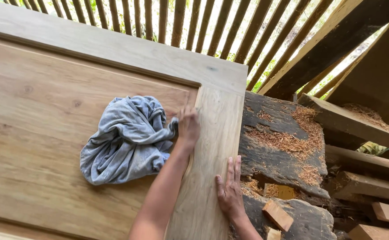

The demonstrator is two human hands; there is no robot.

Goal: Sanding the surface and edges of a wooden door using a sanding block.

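We've got our left hand [188, 125] pinching something tiny beside the crumpled, floppy grey cloth [125, 140]; right hand [230, 189] lies flat, fingers spread, on the stiff, heavy-looking pale wooden door panel [48, 124].

- We see a pale wooden door panel [48, 133], sanded smooth and matt, its grain clear.
- On it lies a grey cloth [125, 140], soft, crumpled, probably cotton jersey.
- The dark slab [276, 146] beside it looks rough and weathered, strewn with coarse sawdust [292, 138].
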